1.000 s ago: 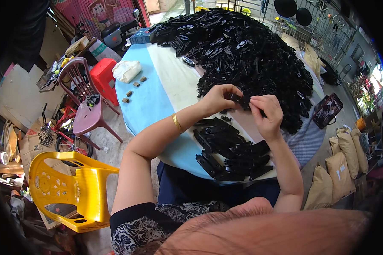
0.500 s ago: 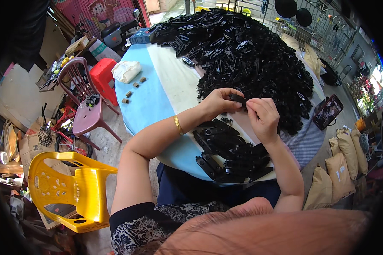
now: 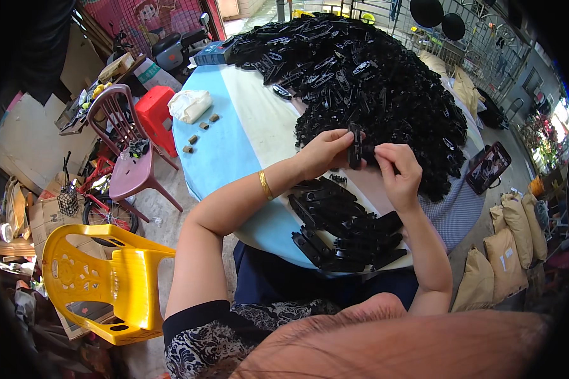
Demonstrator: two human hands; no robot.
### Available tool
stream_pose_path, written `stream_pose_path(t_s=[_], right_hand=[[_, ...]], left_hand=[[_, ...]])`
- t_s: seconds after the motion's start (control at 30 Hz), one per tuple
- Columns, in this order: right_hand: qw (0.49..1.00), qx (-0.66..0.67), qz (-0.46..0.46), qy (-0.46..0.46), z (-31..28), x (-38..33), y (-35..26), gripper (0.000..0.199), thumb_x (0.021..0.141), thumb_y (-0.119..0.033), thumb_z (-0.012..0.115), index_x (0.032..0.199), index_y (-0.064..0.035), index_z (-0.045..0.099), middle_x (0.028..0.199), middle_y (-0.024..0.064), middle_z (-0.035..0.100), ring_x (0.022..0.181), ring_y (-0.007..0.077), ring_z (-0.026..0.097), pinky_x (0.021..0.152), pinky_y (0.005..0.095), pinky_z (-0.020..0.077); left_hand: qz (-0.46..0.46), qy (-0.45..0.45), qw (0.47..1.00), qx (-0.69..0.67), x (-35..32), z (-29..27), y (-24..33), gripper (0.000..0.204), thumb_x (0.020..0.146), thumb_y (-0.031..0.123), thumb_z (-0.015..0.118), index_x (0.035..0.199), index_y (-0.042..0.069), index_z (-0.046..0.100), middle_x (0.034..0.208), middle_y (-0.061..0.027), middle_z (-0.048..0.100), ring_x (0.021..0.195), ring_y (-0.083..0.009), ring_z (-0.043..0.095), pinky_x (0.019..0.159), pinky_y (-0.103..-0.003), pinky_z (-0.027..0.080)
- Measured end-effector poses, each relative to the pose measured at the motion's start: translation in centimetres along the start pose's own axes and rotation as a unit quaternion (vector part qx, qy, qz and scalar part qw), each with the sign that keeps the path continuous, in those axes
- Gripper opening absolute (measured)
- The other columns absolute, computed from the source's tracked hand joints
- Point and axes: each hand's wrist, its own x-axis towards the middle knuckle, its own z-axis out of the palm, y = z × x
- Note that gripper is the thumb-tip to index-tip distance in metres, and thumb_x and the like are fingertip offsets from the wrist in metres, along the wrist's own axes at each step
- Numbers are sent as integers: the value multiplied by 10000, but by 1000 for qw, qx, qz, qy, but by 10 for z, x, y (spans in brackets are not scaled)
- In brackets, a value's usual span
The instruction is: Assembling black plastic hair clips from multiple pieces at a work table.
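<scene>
Left hand [image 3: 322, 151] pinches a slim black clip [image 3: 355, 145] upright over the table [image 3: 234, 151], fingers closed around it. Right hand [image 3: 395, 167] is curled at its other side, thumb and forefinger touching it. I'd keep the clip steady and square, press evenly, then drop it on the near stack [image 3: 348, 230], not the big pile [image 3: 373, 76].
</scene>
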Motion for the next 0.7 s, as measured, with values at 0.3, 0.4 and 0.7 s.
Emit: stream_pose_path(t_s=[0.3, 0.4, 0.7], right_hand=[[984, -63, -146, -84, 1, -1, -3, 243, 612, 21, 648, 840, -53, 682, 874, 38, 658, 776, 218, 578, 626, 286, 512], [975, -96, -177, -90, 0, -1, -5, 246, 604, -34, 660, 849, -47, 676, 881, 35, 654, 773, 216, 578, 614, 277, 513], [985, -98, -111, -90, 2, 1, -7, 237, 640, -34, 669, 876, -19, 653, 893, 63, 648, 844, 241, 587, 655, 289, 518]], left_hand=[[-95, -49, 985, 139, -1, -13, 1, 327, 952, 313, 493, 978, -1, 579, 795, -107, 642, 615, -155, 630, 521, -247, 515], [-113, -56, 981, 146, -3, -11, 5, 334, 944, 312, 508, 963, -13, 581, 813, -121, 648, 637, -163, 642, 559, -251, 540], [-9, -84, 950, 300, -11, -9, 20, 339, 816, 108, 657, 1091, -75, 580, 881, -114, 658, 756, -157, 656, 713, -263, 553]])
